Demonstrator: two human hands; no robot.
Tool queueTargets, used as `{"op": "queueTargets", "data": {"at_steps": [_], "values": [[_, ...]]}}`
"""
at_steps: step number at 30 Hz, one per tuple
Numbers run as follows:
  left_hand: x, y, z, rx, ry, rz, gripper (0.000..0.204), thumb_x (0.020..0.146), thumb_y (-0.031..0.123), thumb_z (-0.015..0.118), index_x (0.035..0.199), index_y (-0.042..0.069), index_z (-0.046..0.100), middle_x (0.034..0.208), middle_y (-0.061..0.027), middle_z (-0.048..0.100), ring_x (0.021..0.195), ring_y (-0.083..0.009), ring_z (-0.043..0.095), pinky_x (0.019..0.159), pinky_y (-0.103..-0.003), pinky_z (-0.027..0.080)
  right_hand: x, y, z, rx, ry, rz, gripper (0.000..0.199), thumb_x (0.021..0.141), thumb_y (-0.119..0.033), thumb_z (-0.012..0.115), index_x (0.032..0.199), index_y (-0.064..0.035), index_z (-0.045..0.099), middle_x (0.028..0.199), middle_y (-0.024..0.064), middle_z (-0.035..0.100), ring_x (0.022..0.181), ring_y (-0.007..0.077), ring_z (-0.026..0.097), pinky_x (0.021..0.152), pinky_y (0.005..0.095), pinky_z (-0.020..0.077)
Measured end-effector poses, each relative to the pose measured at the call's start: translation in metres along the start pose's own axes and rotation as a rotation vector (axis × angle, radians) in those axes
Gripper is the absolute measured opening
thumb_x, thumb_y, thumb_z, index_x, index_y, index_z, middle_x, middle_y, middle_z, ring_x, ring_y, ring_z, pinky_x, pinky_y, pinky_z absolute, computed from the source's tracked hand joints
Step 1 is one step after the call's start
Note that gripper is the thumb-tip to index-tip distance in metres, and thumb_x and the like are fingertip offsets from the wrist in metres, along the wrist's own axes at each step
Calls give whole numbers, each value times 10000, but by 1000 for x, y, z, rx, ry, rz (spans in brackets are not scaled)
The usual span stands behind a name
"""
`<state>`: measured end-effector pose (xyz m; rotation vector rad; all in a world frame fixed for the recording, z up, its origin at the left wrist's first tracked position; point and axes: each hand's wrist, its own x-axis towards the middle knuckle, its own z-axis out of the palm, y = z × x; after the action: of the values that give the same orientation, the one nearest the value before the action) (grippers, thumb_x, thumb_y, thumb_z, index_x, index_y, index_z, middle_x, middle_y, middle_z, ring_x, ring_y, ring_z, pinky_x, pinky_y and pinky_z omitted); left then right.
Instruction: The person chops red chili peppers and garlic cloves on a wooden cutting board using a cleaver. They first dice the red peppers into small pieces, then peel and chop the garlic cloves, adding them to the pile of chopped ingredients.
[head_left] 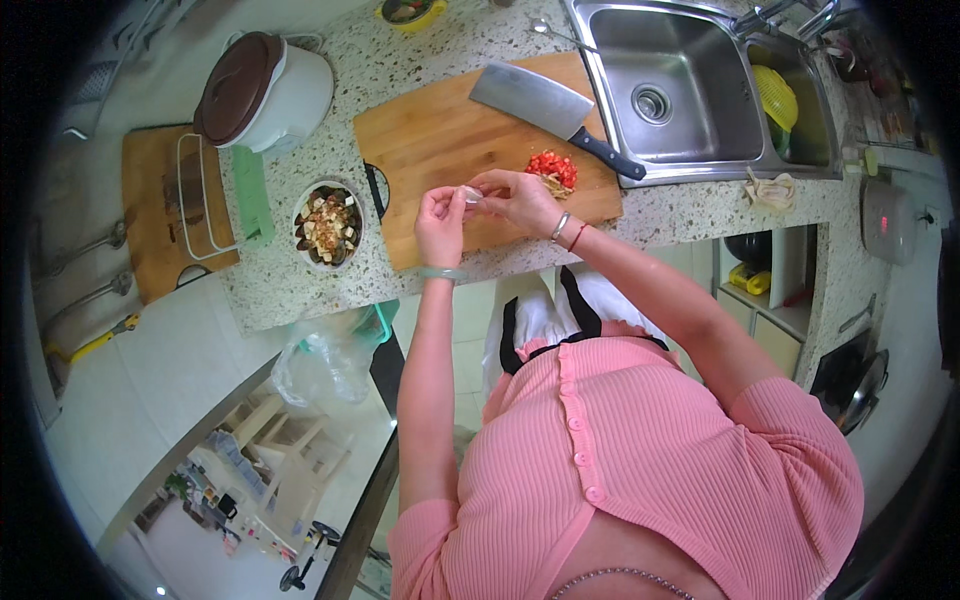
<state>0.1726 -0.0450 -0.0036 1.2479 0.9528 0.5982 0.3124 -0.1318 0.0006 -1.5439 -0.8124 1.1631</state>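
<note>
Both my hands meet over the front of a wooden cutting board. My left hand and my right hand pinch together a small pale piece, likely a garlic clove, between their fingertips. Just right of my right hand lies a small heap of chopped red chilli with some pale trimmings. A cleaver with a black handle rests flat across the board's far right corner. A bowl of mixed dark and pale food stands left of the board.
A white pot with a brown lid sits at the back left by a second wooden board and wire rack. A steel double sink is at the right. A plastic bag hangs below the speckled counter.
</note>
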Motion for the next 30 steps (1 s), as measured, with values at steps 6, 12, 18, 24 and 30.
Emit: {"op": "queueTargets", "data": {"at_steps": [6, 12, 18, 24, 30], "values": [[-4, -2, -21, -60, -95, -85, 239, 956, 112, 601, 1164, -1, 566, 1002, -91, 668, 836, -128, 659, 726, -247, 551, 0, 4, 17, 85, 110, 37, 245, 912, -126, 660, 1085, 47, 653, 850, 60, 696, 730, 100, 647, 651, 254, 539], [-4, -7, -17, -51, -123, 8, 232, 923, 106, 653, 1122, 0, 600, 1015, -71, 666, 810, -101, 640, 711, -232, 542, 0, -3, 23, 159, 129, 160, 241, 947, -178, 626, 1055, 35, 657, 838, 54, 686, 708, 100, 644, 630, 245, 535], [-1, -2, -23, 101, -38, -52, 161, 935, 158, 646, 954, -1, 657, 800, -41, 677, 659, -85, 620, 605, -222, 510, 0, -4, 25, 175, 145, 148, 243, 942, -174, 625, 1030, 50, 658, 819, 63, 683, 691, 103, 639, 615, 251, 530], [1, 0, -25, 124, -66, -90, 219, 959, 201, 610, 900, -8, 643, 719, -49, 657, 582, -100, 617, 531, -237, 492, -2, -1, 26, 235, 169, 132, 230, 929, -150, 631, 1014, 62, 661, 786, 71, 678, 663, 108, 631, 596, 258, 524], [-1, -4, -21, 92, -54, -105, 191, 969, 175, 584, 923, -7, 616, 734, -53, 647, 566, -110, 614, 515, -246, 496, -2, -4, 27, 362, 203, 213, 229, 939, -136, 623, 1066, 54, 638, 840, 68, 672, 660, 111, 630, 600, 250, 530]]}}
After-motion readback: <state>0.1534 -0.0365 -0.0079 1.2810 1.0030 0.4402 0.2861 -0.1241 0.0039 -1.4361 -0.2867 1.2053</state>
